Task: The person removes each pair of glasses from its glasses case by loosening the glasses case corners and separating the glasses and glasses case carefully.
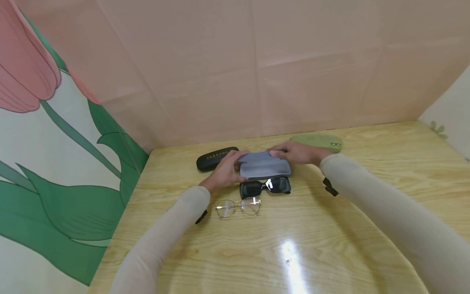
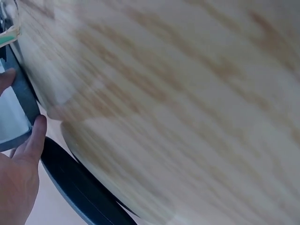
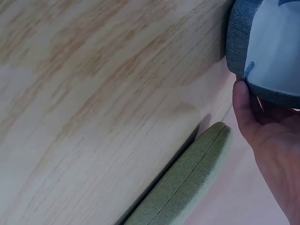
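Observation:
A blue-grey glasses case (image 1: 264, 169) stands opened on the table, its pale lining (image 3: 276, 51) showing in the right wrist view. My left hand (image 1: 225, 171) grips the case by its left end, thumb at the near side and fingers at the far side. At the far right corner, my right hand (image 1: 299, 153) pinches the lid's edge between thumb and fingers. Black sunglasses (image 1: 252, 189) lie just in front of the case. Nearer still are thin-framed eyeglasses (image 1: 251, 206) with clear round lenses. Whether anything lies inside the case cannot be seen.
Behind my left hand lies a black glasses case (image 1: 211, 160) with gold lettering. A green glasses case (image 1: 318, 141) sits behind my right hand. The wooden table (image 1: 227, 253) ends at a pink-covered wall (image 1: 257, 81); a flower-patterned wall (image 1: 84, 204) borders the left.

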Tool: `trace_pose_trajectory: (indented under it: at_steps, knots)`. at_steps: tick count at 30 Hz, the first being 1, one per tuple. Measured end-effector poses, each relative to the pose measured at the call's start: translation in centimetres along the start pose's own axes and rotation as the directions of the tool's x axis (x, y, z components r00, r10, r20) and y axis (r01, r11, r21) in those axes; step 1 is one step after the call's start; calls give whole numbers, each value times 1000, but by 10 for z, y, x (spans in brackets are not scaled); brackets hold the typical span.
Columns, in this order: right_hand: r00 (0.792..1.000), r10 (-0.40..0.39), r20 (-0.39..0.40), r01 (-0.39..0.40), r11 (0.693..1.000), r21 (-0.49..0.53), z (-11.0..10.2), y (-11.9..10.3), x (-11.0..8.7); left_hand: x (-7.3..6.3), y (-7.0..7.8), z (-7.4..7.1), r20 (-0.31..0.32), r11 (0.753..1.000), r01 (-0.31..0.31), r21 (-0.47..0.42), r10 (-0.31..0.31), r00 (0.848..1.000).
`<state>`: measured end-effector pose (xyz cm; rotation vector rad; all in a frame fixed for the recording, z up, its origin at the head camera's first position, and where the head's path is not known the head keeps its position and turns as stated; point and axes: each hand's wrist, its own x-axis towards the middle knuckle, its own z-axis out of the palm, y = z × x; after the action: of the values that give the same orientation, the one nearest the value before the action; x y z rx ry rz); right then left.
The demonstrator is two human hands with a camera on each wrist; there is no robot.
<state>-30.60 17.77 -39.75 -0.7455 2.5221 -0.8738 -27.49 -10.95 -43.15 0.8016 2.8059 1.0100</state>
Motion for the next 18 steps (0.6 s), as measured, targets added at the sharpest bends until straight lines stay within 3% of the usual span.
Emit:
trace_pose_trajectory:
  at_steps: [9,18]
  knots:
    - [993,-120,-4,120,993,-17,7,4,-6,-3,1,0,-11,997,-22,68,23,1000]
    - [983,-182,-16,181,982,-54,9,4,-6,-3,0,-2,-12,995,-56,85,57,998]
